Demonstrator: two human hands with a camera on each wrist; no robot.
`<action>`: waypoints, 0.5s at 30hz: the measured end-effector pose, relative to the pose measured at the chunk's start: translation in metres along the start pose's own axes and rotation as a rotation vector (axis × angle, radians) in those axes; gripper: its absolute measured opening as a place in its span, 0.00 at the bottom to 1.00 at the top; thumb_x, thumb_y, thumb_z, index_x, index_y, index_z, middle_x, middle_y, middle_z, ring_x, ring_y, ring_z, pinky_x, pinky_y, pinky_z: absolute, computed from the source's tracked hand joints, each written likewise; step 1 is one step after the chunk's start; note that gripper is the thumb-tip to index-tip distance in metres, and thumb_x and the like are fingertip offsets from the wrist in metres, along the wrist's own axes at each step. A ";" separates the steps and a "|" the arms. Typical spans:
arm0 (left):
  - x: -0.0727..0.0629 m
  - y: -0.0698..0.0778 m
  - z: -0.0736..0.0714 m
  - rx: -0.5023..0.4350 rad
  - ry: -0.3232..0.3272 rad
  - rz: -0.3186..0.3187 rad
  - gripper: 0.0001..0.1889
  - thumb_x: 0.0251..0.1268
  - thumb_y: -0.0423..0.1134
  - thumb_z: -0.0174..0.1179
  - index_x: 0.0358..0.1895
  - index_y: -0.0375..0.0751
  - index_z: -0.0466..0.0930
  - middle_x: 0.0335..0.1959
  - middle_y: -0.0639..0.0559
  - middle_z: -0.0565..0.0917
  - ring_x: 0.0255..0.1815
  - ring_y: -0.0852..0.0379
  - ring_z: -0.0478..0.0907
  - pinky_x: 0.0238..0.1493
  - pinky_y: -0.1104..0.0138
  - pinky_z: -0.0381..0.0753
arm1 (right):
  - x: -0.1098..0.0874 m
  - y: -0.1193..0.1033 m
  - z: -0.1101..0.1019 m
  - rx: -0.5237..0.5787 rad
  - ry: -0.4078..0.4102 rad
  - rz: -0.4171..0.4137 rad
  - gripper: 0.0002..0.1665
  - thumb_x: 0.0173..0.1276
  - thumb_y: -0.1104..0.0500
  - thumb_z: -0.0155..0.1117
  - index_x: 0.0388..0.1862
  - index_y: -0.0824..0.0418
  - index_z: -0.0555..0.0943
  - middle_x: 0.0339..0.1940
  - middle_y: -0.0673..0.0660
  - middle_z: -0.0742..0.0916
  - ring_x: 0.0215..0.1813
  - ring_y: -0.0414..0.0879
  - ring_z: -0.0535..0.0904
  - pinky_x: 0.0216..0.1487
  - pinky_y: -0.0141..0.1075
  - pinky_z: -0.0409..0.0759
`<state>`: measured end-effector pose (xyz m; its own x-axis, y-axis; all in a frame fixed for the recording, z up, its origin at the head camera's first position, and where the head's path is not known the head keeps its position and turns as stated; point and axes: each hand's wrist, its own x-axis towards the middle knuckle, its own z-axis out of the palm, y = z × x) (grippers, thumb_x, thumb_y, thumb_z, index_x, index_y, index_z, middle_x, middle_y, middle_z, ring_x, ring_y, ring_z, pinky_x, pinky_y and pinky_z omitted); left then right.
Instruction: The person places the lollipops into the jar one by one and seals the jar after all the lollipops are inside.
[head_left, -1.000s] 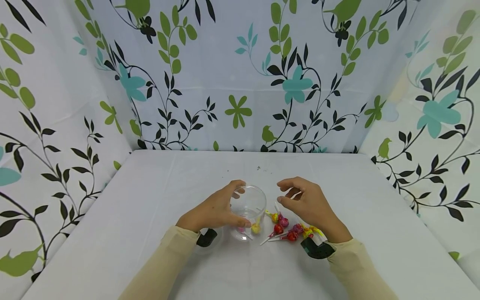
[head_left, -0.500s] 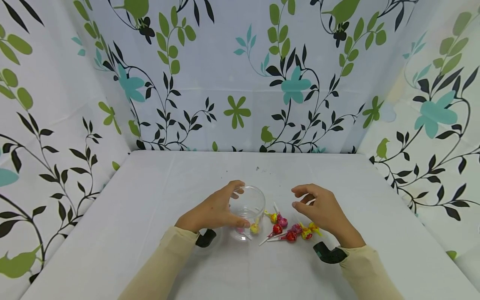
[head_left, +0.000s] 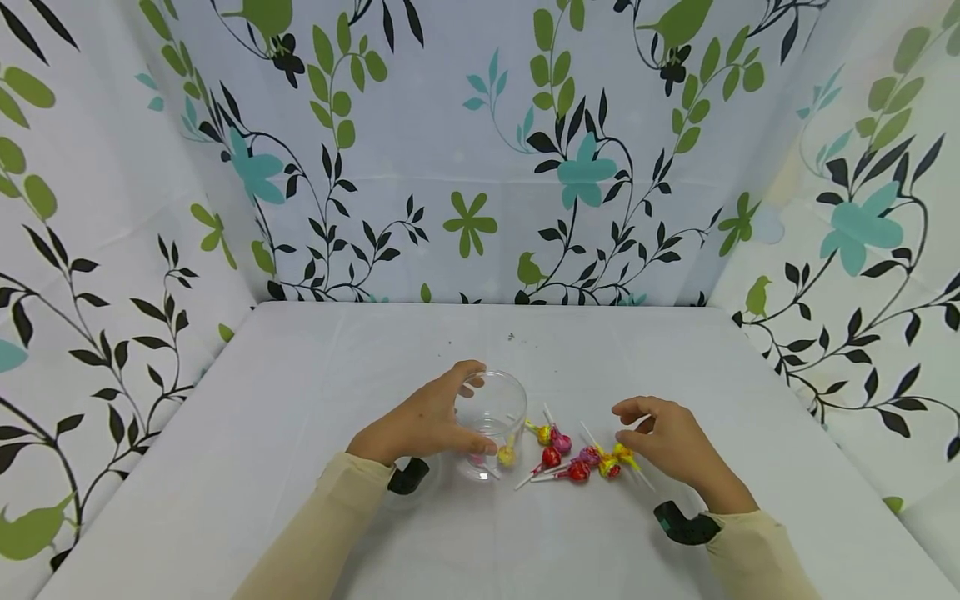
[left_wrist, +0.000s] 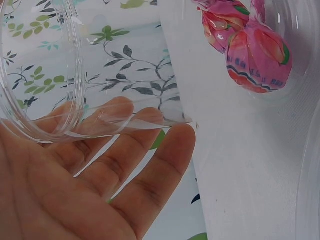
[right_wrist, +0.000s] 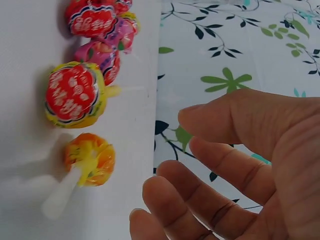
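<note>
A clear plastic jar [head_left: 501, 412] stands on the table, and my left hand [head_left: 423, 421] grips its side with thumb and fingers around the wall. In the left wrist view, pink-wrapped lollipops [left_wrist: 259, 62] show inside it; the head view also shows a yellow lollipop [head_left: 507, 456] at its bottom. My right hand [head_left: 678, 446] hovers just right of the loose lollipops, fingers bent loosely and nothing between them. Closest to it is an orange-yellow lollipop [right_wrist: 91, 160] with its white stick. Beside that lie a yellow-and-red lollipop [right_wrist: 74, 95] and a red lollipop [head_left: 578, 472].
More lollipops, a purple one [head_left: 561, 442] among them, lie in a loose cluster between the jar and my right hand. A white cloth covers the table [head_left: 375, 350]. Leaf-patterned curtains [head_left: 420, 167] enclose the back and sides.
My right hand has moved right and toward me, from above the lollipops' far side to beside their right end. My left hand has kept its hold on the jar.
</note>
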<state>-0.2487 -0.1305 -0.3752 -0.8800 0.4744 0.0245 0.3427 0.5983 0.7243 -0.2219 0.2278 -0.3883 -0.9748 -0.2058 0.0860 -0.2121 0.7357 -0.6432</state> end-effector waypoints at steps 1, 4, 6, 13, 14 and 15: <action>0.000 0.000 0.000 0.000 0.000 0.000 0.57 0.48 0.56 0.83 0.79 0.51 0.57 0.73 0.49 0.74 0.71 0.47 0.74 0.61 0.46 0.82 | -0.001 0.001 0.001 0.000 -0.007 0.007 0.17 0.68 0.62 0.73 0.55 0.63 0.86 0.49 0.60 0.89 0.44 0.48 0.83 0.37 0.36 0.83; 0.000 0.000 0.000 0.000 0.004 0.001 0.57 0.47 0.55 0.84 0.79 0.51 0.57 0.73 0.49 0.74 0.71 0.48 0.74 0.61 0.46 0.82 | -0.002 0.004 0.002 0.002 -0.025 0.019 0.17 0.67 0.62 0.74 0.54 0.63 0.86 0.48 0.60 0.88 0.43 0.48 0.83 0.39 0.38 0.83; 0.001 -0.001 0.000 0.000 0.006 0.003 0.57 0.47 0.55 0.84 0.79 0.51 0.57 0.73 0.49 0.74 0.71 0.48 0.74 0.60 0.46 0.82 | -0.003 0.006 0.003 0.005 -0.040 0.026 0.18 0.66 0.62 0.74 0.54 0.63 0.86 0.48 0.59 0.88 0.43 0.48 0.83 0.40 0.39 0.83; 0.000 -0.002 0.000 -0.010 0.003 0.011 0.57 0.47 0.55 0.83 0.79 0.50 0.58 0.73 0.48 0.74 0.70 0.46 0.74 0.61 0.46 0.81 | -0.005 0.011 0.006 0.040 -0.108 0.062 0.18 0.64 0.61 0.75 0.52 0.62 0.87 0.45 0.56 0.87 0.41 0.46 0.82 0.37 0.39 0.82; 0.000 -0.002 0.000 -0.014 0.001 0.012 0.57 0.48 0.55 0.83 0.79 0.50 0.58 0.73 0.48 0.74 0.70 0.45 0.74 0.61 0.46 0.81 | -0.005 0.012 0.007 0.037 -0.113 0.061 0.17 0.63 0.62 0.75 0.51 0.62 0.87 0.44 0.55 0.87 0.40 0.46 0.81 0.37 0.39 0.82; 0.000 -0.003 0.000 -0.019 0.000 0.013 0.56 0.48 0.55 0.83 0.79 0.50 0.58 0.72 0.47 0.74 0.70 0.45 0.74 0.61 0.46 0.81 | -0.005 0.013 0.008 0.030 -0.117 0.059 0.17 0.63 0.62 0.75 0.50 0.62 0.87 0.44 0.54 0.87 0.40 0.46 0.81 0.36 0.39 0.82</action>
<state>-0.2497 -0.1319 -0.3776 -0.8754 0.4822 0.0341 0.3479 0.5795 0.7369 -0.2189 0.2335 -0.4027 -0.9704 -0.2382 -0.0406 -0.1512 0.7296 -0.6669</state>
